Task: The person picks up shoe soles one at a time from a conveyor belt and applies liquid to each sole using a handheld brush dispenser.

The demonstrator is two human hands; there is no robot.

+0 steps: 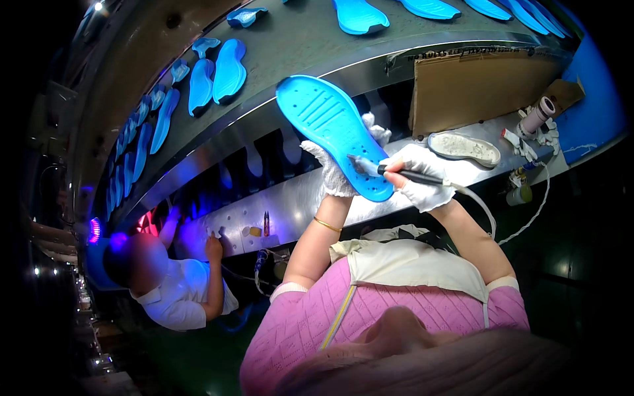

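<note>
Left grip [335, 173], white-gloved, is closed round the blue sole [320, 112] from beneath, digits showing along both its long sides; sole held up over the desk [284, 206], tilted, broad end across the desk's far edge in this view, narrow end toward the person; right grip [422, 178], gloved with bare fingertips, pinches a black-handled brush [422, 176], bristles at the sole's narrower half; whether they press on it, cannot tell; pale cord [481, 206] trails from the handle.

On the desk, right of the hands: a whitish sole [464, 149] lying near the cardboard [485, 89], which stands along the far edge; pink cylinder [536, 119] toward the right end; toward the left end, near edge, a small yellow roll [251, 231] just beside a red-and-black pen-like tool [267, 224].

Beyond the far edge, a dark green belt [284, 46] carrying more blue pieces; co-worker [178, 290] at left.
</note>
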